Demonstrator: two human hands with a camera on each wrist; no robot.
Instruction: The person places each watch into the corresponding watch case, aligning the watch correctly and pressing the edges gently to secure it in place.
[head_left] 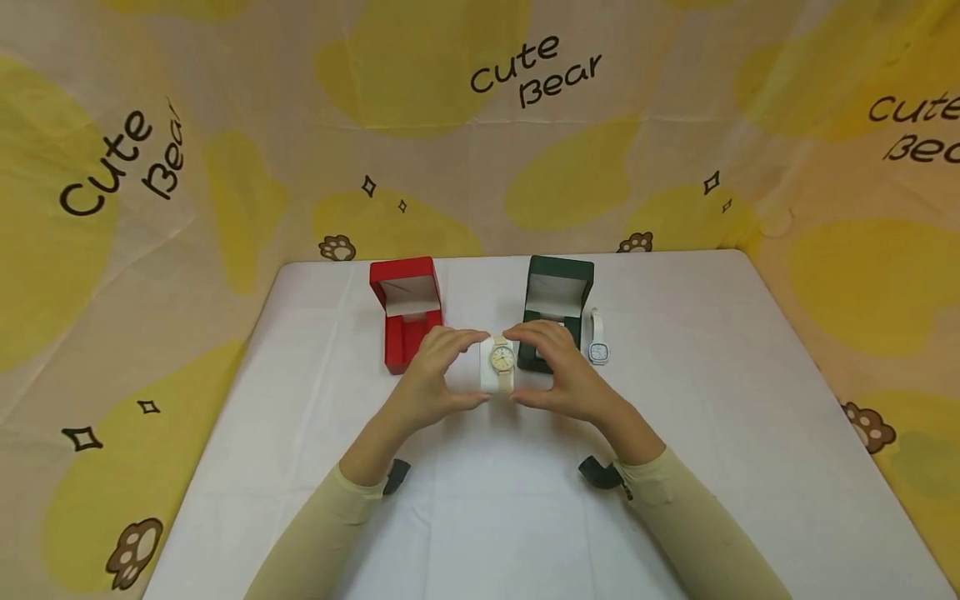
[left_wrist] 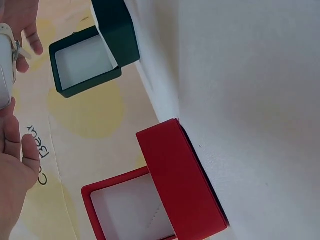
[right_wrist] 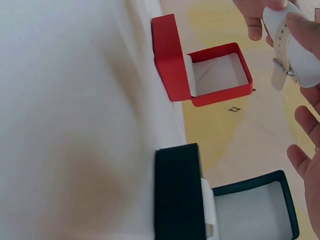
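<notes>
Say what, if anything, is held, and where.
Left hand and right hand hold a white cushion, watch strapped around it, by the cushion's far and near edges.

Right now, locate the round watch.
Near the head view's centre, the round watch is strapped round a white cushion between the left hand and right hand, left of the green box.

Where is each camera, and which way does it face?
Head: worn on the head, facing forward and down at the watch; left hand, right hand, sleeves show.
Left wrist: worn there, facing the red box and green box; both hands partly show.
Right wrist: worn there, facing both boxes; both hands partly show.
The wrist views share boxes and hands.
</notes>
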